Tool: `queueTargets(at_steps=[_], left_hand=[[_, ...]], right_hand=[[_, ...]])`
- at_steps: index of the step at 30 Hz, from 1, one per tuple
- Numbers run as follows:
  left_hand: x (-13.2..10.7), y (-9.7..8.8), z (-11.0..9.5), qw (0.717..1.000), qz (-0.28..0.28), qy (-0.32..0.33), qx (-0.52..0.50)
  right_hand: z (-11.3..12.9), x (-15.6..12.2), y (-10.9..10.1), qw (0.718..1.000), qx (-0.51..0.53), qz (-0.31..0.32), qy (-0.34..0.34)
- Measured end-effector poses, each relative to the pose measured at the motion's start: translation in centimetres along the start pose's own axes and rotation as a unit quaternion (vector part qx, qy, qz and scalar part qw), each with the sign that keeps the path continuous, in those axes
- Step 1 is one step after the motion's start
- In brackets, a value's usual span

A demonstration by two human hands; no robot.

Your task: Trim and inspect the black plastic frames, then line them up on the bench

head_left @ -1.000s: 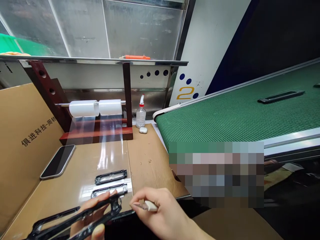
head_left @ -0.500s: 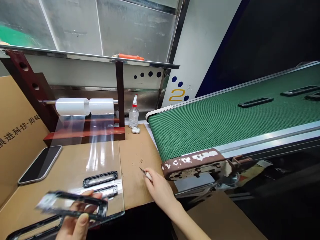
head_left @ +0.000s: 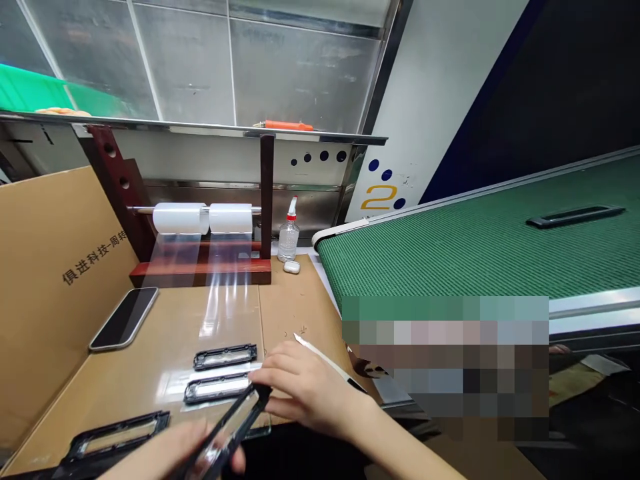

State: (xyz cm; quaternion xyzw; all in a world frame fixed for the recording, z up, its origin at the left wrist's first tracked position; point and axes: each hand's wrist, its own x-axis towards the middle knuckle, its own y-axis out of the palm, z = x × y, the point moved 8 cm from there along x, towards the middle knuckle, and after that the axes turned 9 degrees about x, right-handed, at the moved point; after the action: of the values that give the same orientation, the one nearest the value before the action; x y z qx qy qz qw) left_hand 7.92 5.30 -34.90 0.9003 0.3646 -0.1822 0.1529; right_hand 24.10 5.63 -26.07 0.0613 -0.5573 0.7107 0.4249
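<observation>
Black plastic frame [head_left: 225, 433] gripped by left hand [head_left: 175, 453] and, seemingly, right hand [head_left: 305, 390].

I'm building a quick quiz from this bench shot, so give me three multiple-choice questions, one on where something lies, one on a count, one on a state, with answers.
1. Where is the phone?
A. on the conveyor
B. on the cardboard, left of the film
C. on the steel shelf

2. How many white film rolls sit on the rod?
A. one
B. two
C. four

3. The black frame nearest the camera is:
A. held by both hands
B. lying flat
C. on the belt

Answers: 1 B, it lies by the cardboard wall. 2 B, two side by side. 3 A, left hand and right hand grip it.
</observation>
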Motion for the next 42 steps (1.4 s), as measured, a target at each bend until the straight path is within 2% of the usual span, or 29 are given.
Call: queueTargets(at_steps=[1,2,4,5,8,11,16,20,25,30,32,35,36,38,40,42], left_hand=[[0.4,-1.5,-0.7,1.000,-0.027,0.014,-0.010],[1.1,-3.5,-1.4,0.996,-0.077,0.018,-0.041],[2.0,-8.6,-3.4,0.962,-0.245,0.089,-0.077],[2.8,-10.2,-4.2,0.950,-0.281,0.106,-0.081],[5.5,-13.4,-5.6,0.934,-0.327,0.119,-0.076],[7.6,-14.5,-5.6,0.941,-0.316,0.097,-0.068],[9.1,-13.9,-4.4,0.971,-0.229,0.042,-0.057],[9.3,-13.6,-3.7,0.978,-0.198,0.026,-0.052],[9.5,-13.7,-3.2,0.982,-0.185,0.024,-0.030],[9.1,-13.8,-3.7,0.975,-0.214,0.036,0.042],[8.6,-13.8,-4.1,0.958,-0.260,0.061,0.107],[7.4,-12.5,-4.6,0.901,-0.324,0.128,0.257],[7.2,-11.5,-4.5,0.881,-0.321,0.150,0.313],[7.2,-9.2,-3.9,0.849,-0.280,0.174,0.412],[7.5,-7.6,-3.0,0.827,-0.237,0.165,0.483],[7.7,-7.0,-2.7,0.807,-0.218,0.138,0.531]], right_hand=[[-0.7,-0.1,-0.2,0.999,-0.018,-0.023,0.023],[-1.6,-0.3,-0.4,0.997,-0.038,-0.048,0.053],[-3.6,-0.8,-0.5,0.987,-0.074,-0.089,0.112],[-4.5,-1.0,-0.3,0.982,-0.089,-0.101,0.132],[-6.9,-0.8,1.1,0.973,-0.120,-0.100,0.169],[-8.8,0.1,2.7,0.967,-0.123,-0.083,0.209],[-10.8,1.4,4.6,0.961,-0.110,-0.043,0.251],[-11.6,1.8,5.4,0.959,-0.101,-0.034,0.261],[-12.2,1.8,6.0,0.960,-0.095,-0.033,0.262],[-12.1,1.8,6.1,0.962,-0.109,-0.033,0.250],[-12.1,1.9,6.1,0.959,-0.122,-0.023,0.256],[-12.1,2.1,6.1,0.954,-0.135,-0.003,0.268],[-12.2,2.3,6.1,0.953,-0.137,0.001,0.271],[-12.4,2.6,6.2,0.950,-0.142,0.011,0.278],[-12.5,2.8,6.3,0.946,-0.149,0.022,0.286],[-12.2,2.6,6.2,0.942,-0.156,0.030,0.295]])
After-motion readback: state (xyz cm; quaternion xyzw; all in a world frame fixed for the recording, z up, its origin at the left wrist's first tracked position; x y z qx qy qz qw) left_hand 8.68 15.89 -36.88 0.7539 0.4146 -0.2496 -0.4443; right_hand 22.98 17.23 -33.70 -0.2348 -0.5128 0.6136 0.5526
